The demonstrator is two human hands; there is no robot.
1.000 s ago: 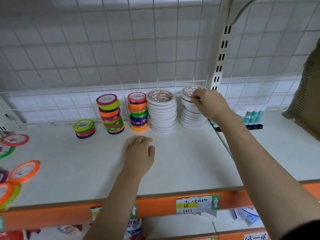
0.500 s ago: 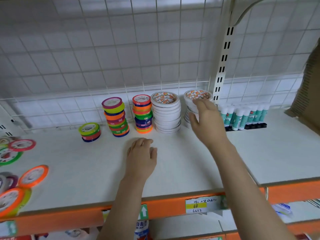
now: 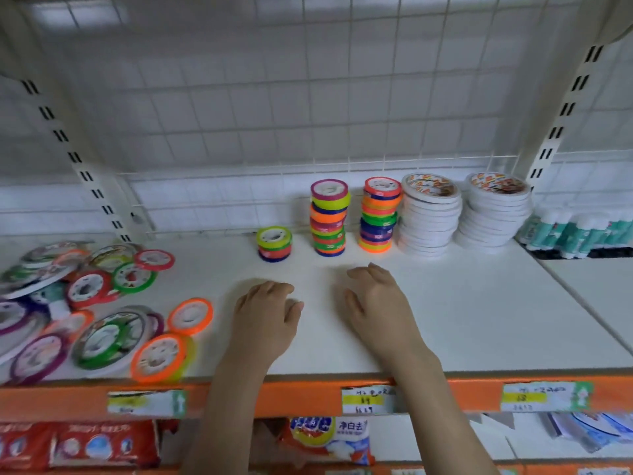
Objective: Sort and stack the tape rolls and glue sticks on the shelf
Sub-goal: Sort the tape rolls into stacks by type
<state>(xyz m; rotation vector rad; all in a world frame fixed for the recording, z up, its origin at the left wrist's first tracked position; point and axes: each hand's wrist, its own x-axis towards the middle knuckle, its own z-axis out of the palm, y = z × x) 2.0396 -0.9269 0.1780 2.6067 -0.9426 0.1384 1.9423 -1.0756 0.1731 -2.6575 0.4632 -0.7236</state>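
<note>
A white shelf (image 3: 479,320) backed by wire grid. Our left hand (image 3: 265,323) and right hand (image 3: 380,310) rest near its front edge, fingers loosely curled, holding nothing. Loose rolls (image 3: 102,313) lie at the left end; stacks (image 3: 394,214) line the back edge. The rolls look light and stiff; we would pinch one by its rim.

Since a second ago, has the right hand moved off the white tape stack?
Yes. The right hand has pulled back from the right white tape stack toward the shelf's front edge, and now rests near the left hand, holding nothing.
</note>
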